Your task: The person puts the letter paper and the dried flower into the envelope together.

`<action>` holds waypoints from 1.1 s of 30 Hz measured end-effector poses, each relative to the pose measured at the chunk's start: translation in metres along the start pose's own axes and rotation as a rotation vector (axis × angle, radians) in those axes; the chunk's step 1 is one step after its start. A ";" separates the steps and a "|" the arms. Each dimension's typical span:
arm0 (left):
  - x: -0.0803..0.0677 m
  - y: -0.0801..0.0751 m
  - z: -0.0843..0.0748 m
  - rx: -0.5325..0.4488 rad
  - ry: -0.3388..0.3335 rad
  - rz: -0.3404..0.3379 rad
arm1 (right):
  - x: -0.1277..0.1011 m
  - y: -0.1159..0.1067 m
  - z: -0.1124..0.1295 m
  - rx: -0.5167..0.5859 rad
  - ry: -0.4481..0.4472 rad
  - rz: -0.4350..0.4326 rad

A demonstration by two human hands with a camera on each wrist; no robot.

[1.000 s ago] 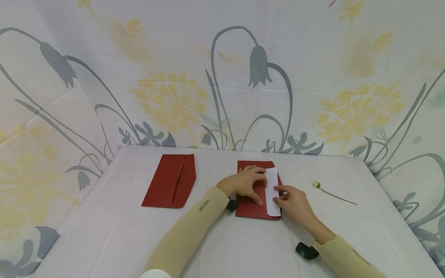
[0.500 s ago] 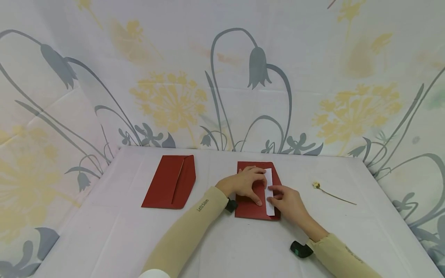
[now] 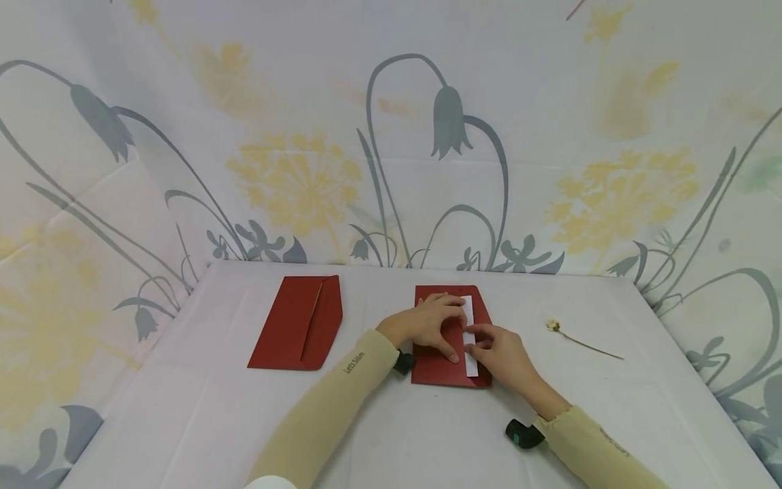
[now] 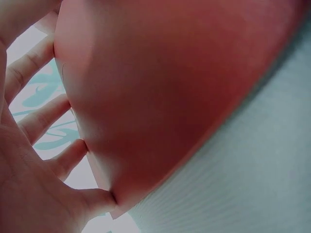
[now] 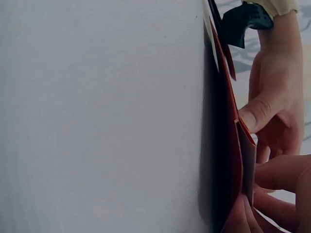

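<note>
- The white paper slip (image 3: 470,337) shows as a narrower strip than a second ago: more of it has gone under the flap of the red envelope (image 3: 440,363), just right of the frame's centre in the head view. My reading is that the insertion is well along, with only a thin band of white left showing.
- The right hand (image 3: 501,356) has moved leftward with the slip since then; its grip is a pinch of thumb and fingertips on the slip's lower half.
- The left hand (image 3: 430,326) has kept its place on the envelope, fingers spread and pressing it flat to the surface (image 3: 391,435), the thumb lower on the red paper. The left wrist view shows the fingers (image 4: 36,116) at the envelope's edge, nearly straight rather than curled round it.
- A second red envelope (image 3: 299,322) lies to the left, well apart, flap partly open.
- A small dried flower (image 3: 577,337) on a thin stem lies to the right.
- The left sleeve (image 3: 342,394) carries small print that reads roughly "Lets Slim"; no other writing is legible.
</note>
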State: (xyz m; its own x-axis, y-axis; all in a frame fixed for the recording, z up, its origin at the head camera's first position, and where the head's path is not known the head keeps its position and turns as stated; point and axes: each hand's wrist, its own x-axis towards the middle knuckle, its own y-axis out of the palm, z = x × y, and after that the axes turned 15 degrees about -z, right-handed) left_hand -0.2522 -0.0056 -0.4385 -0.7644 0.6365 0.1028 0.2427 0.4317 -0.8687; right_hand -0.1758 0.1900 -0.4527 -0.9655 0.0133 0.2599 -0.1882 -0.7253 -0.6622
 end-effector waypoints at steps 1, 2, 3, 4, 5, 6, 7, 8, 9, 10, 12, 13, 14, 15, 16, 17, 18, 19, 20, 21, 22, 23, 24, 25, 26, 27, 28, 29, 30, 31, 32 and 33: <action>0.000 0.000 0.000 -0.004 0.000 0.000 | 0.000 -0.001 0.000 0.002 0.000 0.000; 0.000 0.000 0.001 -0.008 -0.001 0.000 | 0.000 -0.001 -0.001 0.004 0.000 0.001; -0.001 0.000 0.001 -0.011 -0.002 -0.001 | 0.000 -0.002 -0.002 0.005 0.000 -0.001; -0.001 0.000 0.001 -0.017 -0.003 -0.001 | 0.000 -0.003 -0.002 0.007 0.000 -0.003; -0.001 0.000 0.001 -0.023 -0.004 -0.001 | 0.000 -0.004 -0.003 0.010 0.006 -0.007; -0.001 0.000 0.000 -0.024 -0.005 -0.001 | -0.001 -0.005 -0.003 0.010 0.010 -0.010; -0.001 0.000 0.000 -0.024 -0.005 -0.002 | -0.001 -0.006 -0.004 0.006 0.012 -0.015; -0.001 0.000 0.000 -0.026 -0.006 -0.002 | -0.001 -0.007 -0.005 0.004 0.014 -0.018; -0.001 0.000 0.000 -0.027 -0.005 -0.001 | -0.002 -0.008 -0.005 0.006 0.016 -0.023; -0.001 0.000 0.000 -0.030 -0.005 -0.002 | -0.002 -0.008 -0.005 0.012 0.019 -0.026; 0.000 0.000 0.000 -0.030 -0.004 -0.003 | -0.003 -0.010 -0.006 0.027 0.023 -0.027; 0.000 0.000 0.000 -0.027 -0.004 -0.004 | -0.003 -0.010 -0.007 0.038 0.024 -0.023; 0.000 0.001 0.000 -0.025 -0.004 -0.004 | -0.003 -0.011 -0.007 0.050 0.026 -0.016; 0.000 0.001 0.001 -0.019 -0.003 -0.005 | -0.004 -0.011 -0.007 0.060 0.029 -0.011; 0.000 0.002 0.001 -0.012 -0.004 -0.004 | -0.004 -0.011 -0.007 0.066 0.035 -0.003; 0.000 0.002 0.002 -0.007 -0.005 -0.003 | -0.005 -0.012 -0.008 0.070 0.040 0.006; 0.000 0.002 0.002 -0.003 -0.006 -0.002 | -0.005 -0.012 -0.008 0.071 0.044 0.014; 0.000 0.003 0.002 0.002 -0.007 -0.001 | -0.006 -0.012 -0.008 0.074 0.051 0.021; 0.000 0.003 0.003 0.003 -0.008 0.000 | -0.007 -0.012 -0.008 0.076 0.056 0.027; 0.000 0.004 0.003 0.006 -0.009 0.001 | -0.008 -0.013 -0.008 0.076 0.059 0.032; 0.000 0.004 0.003 0.004 -0.010 0.001 | -0.008 -0.013 -0.007 0.081 0.063 0.036; 0.000 0.004 0.003 0.002 -0.011 -0.001 | -0.009 -0.013 -0.007 0.085 0.065 0.039; 0.000 0.004 0.003 0.003 -0.011 -0.001 | -0.009 -0.013 -0.007 0.089 0.067 0.040; 0.000 0.004 0.003 0.005 -0.009 -0.001 | -0.009 -0.014 -0.006 0.095 0.069 0.041; 0.000 0.004 0.002 0.004 -0.009 -0.002 | -0.010 -0.014 -0.006 0.099 0.069 0.041; 0.001 0.004 0.002 0.003 -0.008 -0.003 | -0.010 -0.014 -0.006 0.102 0.069 0.040; 0.001 0.004 0.002 0.002 -0.008 -0.004 | -0.010 -0.014 -0.006 0.107 0.069 0.041; 0.001 0.004 0.002 0.002 -0.007 -0.005 | -0.010 -0.014 -0.007 0.110 0.067 0.041; 0.001 0.004 0.002 0.001 -0.007 -0.005 | -0.010 -0.014 -0.007 0.110 0.064 0.041; 0.001 0.004 0.002 0.000 -0.006 -0.006 | -0.009 -0.014 -0.008 0.114 0.061 0.041; 0.001 0.004 0.002 -0.002 -0.006 -0.007 | -0.009 -0.014 -0.008 0.117 0.058 0.042; 0.001 0.004 0.002 -0.001 -0.006 -0.008 | -0.009 -0.014 -0.009 0.120 0.055 0.044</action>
State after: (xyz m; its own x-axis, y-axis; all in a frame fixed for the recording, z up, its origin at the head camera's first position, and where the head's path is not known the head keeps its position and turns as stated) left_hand -0.2529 -0.0047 -0.4425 -0.7697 0.6293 0.1073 0.2369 0.4376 -0.8674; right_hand -0.1663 0.2059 -0.4520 -0.9814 0.0153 0.1914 -0.1261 -0.8031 -0.5823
